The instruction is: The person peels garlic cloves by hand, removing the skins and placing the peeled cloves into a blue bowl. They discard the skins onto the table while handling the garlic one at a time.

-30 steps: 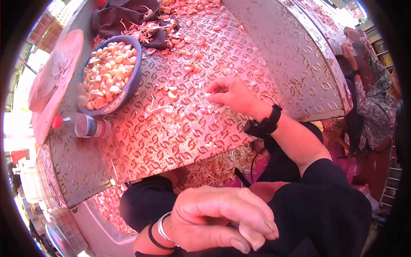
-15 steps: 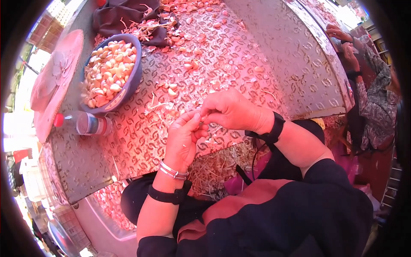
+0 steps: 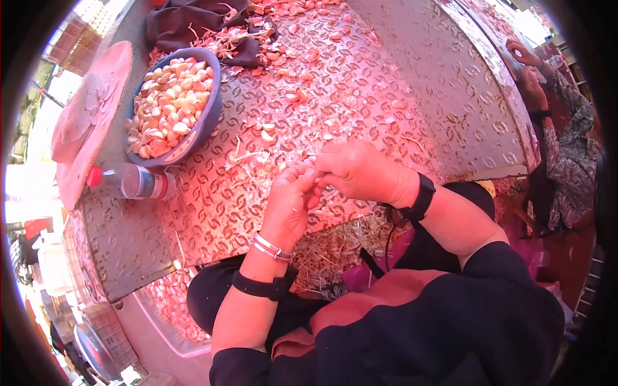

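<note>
My left hand (image 3: 291, 204), with bangles at the wrist, and my right hand (image 3: 357, 170) meet fingertip to fingertip over the front part of the patterned metal table (image 3: 347, 83). Both are closed in a pinch; whatever lies between the fingers is too small and hidden to name. Beyond them, a few peeled garlic cloves (image 3: 267, 136) lie among skins and stem bits. At the upper left a blue bowl (image 3: 212, 106) holds many peeled cloves (image 3: 170, 106).
A pink hat (image 3: 93, 119) and a red-capped bottle (image 3: 145, 183) stand left of the bowl. Dark cloth (image 3: 193, 26) with garlic scraps lies at the back. Below left is a tub of cloves (image 3: 170, 302). Another person (image 3: 573, 161) sits at right.
The whole view has shifted slightly, so the table and bowl appear a little further right. My hands remain together in nearly the same pose.
</note>
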Tool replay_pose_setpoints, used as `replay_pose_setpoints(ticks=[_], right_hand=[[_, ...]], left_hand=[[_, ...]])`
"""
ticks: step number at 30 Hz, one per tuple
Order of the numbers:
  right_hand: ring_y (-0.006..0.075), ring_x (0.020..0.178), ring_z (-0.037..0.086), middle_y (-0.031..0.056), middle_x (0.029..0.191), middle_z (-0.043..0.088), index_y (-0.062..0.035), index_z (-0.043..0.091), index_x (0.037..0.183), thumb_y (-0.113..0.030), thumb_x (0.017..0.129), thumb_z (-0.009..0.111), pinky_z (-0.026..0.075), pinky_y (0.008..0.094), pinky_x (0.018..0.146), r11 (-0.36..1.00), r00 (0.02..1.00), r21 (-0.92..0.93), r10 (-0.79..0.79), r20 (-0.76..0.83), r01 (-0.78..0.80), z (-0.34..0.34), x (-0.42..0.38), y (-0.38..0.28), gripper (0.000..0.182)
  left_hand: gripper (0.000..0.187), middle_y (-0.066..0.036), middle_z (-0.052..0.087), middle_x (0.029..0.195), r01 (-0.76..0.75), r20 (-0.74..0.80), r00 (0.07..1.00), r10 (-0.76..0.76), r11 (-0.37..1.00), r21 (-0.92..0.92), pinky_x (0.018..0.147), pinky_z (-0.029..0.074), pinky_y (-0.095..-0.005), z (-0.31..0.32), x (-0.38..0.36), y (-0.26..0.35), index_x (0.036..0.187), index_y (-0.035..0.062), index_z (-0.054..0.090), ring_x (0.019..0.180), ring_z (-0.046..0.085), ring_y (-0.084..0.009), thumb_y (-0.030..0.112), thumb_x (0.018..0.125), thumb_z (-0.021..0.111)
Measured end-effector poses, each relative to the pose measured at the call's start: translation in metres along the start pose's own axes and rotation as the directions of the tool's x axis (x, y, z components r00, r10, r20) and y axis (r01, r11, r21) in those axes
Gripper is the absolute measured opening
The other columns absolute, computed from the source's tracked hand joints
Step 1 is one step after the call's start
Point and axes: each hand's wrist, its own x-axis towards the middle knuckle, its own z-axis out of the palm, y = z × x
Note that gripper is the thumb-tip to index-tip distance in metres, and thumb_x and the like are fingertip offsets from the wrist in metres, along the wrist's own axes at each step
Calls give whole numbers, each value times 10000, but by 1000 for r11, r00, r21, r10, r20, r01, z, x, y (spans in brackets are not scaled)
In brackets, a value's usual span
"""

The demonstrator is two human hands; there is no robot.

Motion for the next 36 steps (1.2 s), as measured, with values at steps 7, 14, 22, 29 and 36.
replay_pose_setpoints(ticks=[7, 14, 22, 29, 36], right_hand=[[286, 653, 605, 97, 698, 578, -53, 564, 762, -70, 714, 626, 486, 368, 573, 999, 988, 37, 33, -153, -28, 7, 3, 8, 80], [280, 645, 626, 126, 683, 617, -40, 621, 835, -63, 747, 632, 490, 312, 583, 891, 934, 372, 330, -139, -260, 12, -1, -1, 92], [107, 709, 624, 41, 808, 641, -17, 621, 974, -70, 825, 630, 523, 227, 620, 349, 769, 762, 571, 288, -544, 20, 2, 19, 158], [124, 717, 634, 62, 867, 638, -3, 599, 1045, -81, 829, 620, 529, 238, 628, 319, 766, 782, 572, 291, -536, 17, 1, 24, 230], [133, 690, 633, 38, 790, 621, -14, 607, 900, -113, 827, 615, 512, 233, 574, 50, 743, 883, 564, 361, -467, 10, 14, 34, 123]], left_hand=[[64, -62, 587, 777, -145, -97, 986, 135, 983, -108, 518, 431, -209, -2, 10, -4, 932, 17, 527, 651, 566, -126, 29, 869, 532], [128, -75, 589, 826, -183, -83, 981, 173, 976, -120, 581, 464, -225, -5, 3, 7, 962, 4, 533, 723, 594, -161, -21, 838, 516], [152, -67, 585, 885, -243, -38, 969, 244, 969, 35, 626, 470, -221, -6, 9, 0, 976, -1, 539, 768, 585, -139, -28, 827, 528], [199, -89, 590, 917, -218, -40, 976, 216, 974, -62, 647, 474, -226, 1, 5, 9, 1037, -8, 520, 750, 569, -135, -21, 839, 536], [94, -43, 553, 722, -51, -72, 996, 45, 995, -85, 404, 329, -167, 9, -20, 10, 948, 23, 548, 542, 473, -86, 102, 898, 532]])
